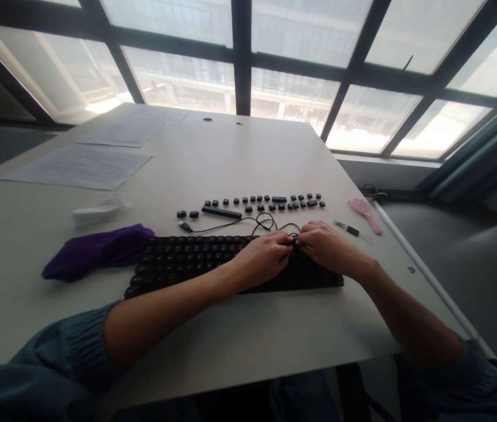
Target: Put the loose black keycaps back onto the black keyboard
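A black keyboard (pixel 187 258) lies on the white table, keys still seated on its left part. My left hand (pixel 268 258) is over its right half, fingers pinched together. Beside it, my right hand (pixel 330 249) is also closed, its fingertips almost meeting the left ones near the keyboard's back edge. Whatever sits between the fingertips is too small and dark to make out. Behind the keyboard, loose black keycaps (pixel 279 200) stand in rough rows, with the long space bar keycap (pixel 221 212) among them. The keyboard's cable (pixel 224 225) loops there, ending in a USB plug (pixel 184 225).
A purple cloth (pixel 94 252) and a white object in clear plastic (pixel 96 214) lie left. To the right are a wire puller with black handle (pixel 353 231) and a pink brush (pixel 365 212). Papers (pixel 79 167) lie back left. The table's right edge (pixel 424 266) runs past the brush.
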Demonstrator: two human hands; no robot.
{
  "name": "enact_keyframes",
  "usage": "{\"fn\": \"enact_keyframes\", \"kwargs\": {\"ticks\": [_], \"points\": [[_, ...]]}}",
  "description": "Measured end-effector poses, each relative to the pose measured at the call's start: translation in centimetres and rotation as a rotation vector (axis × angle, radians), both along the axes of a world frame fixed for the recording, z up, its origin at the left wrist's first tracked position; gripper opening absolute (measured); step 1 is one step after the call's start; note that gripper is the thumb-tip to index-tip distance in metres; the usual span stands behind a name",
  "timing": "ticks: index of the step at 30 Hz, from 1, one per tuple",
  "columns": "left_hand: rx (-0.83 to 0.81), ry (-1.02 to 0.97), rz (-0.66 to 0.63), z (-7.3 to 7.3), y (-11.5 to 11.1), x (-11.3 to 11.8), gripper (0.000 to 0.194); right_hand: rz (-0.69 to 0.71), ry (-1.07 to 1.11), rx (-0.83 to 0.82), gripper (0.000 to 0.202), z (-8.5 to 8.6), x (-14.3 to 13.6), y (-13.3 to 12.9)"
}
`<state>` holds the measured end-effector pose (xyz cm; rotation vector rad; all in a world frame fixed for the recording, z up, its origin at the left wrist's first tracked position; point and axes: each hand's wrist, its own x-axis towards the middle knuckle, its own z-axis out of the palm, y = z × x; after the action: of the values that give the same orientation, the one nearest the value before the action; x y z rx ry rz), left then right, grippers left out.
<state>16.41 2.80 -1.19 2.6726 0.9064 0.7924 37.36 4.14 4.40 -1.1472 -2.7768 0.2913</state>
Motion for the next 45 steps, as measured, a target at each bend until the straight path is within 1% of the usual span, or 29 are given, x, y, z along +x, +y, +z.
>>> {"fn": "enact_keyframes", "kwargs": {"ticks": [5, 13, 19, 21, 23, 25, 28, 31, 36, 40, 45], "points": [[0.003, -0.040, -0.002, -0.3, 0.0, 0.0, 0.021, 0.025, -0.080, 0.028, 0.022, 0.4, -0.7, -0.2], [0.012, -0.050, -0.008, -0.4, -0.1, -0.1, 0.022, -0.062, -0.124, 0.040, 0.021, 0.0, -0.9, -0.3], [0.022, -0.050, -0.003, -0.3, -0.2, -0.1, 0.025, -0.024, -0.056, -0.020, 0.029, 0.3, -0.5, -0.5], [0.016, -0.042, 0.001, -0.2, -0.3, -0.1, 0.025, -0.025, -0.031, 0.000, 0.031, 0.7, 0.0, -0.6], [0.008, -0.034, 0.008, 0.0, -0.4, -0.1, 0.025, -0.054, -0.013, 0.050, 0.028, 1.1, 0.6, -0.8], [0.005, -0.026, 0.009, 0.1, -0.4, -0.2, 0.024, -0.083, 0.007, 0.078, 0.020, 1.5, 1.2, -1.0], [0.005, -0.016, 0.010, 0.1, -0.4, -0.2, 0.024, -0.075, 0.003, 0.043, 0.008, 1.9, 1.7, -1.3], [0.001, -0.005, 0.016, 0.1, -0.4, -0.2, 0.024, -0.046, -0.056, 0.014, 0.008, 1.8, 1.5, -1.6], [-0.006, -0.005, 0.010, -0.1, -0.2, -0.2, 0.025, -0.029, -0.105, 0.021, 0.009, 1.0, 0.9, -1.7], [-0.006, -0.020, 0.006, -0.2, -0.2, -0.2, 0.023, -0.030, -0.081, 0.012, 0.008, 1.1, 0.8, -1.7], [-0.019, -0.014, 0.004, -0.1, -0.2, -0.2, 0.023, -0.027, -0.006, -0.034, 0.009, 1.2, 0.3, -1.9]]}}
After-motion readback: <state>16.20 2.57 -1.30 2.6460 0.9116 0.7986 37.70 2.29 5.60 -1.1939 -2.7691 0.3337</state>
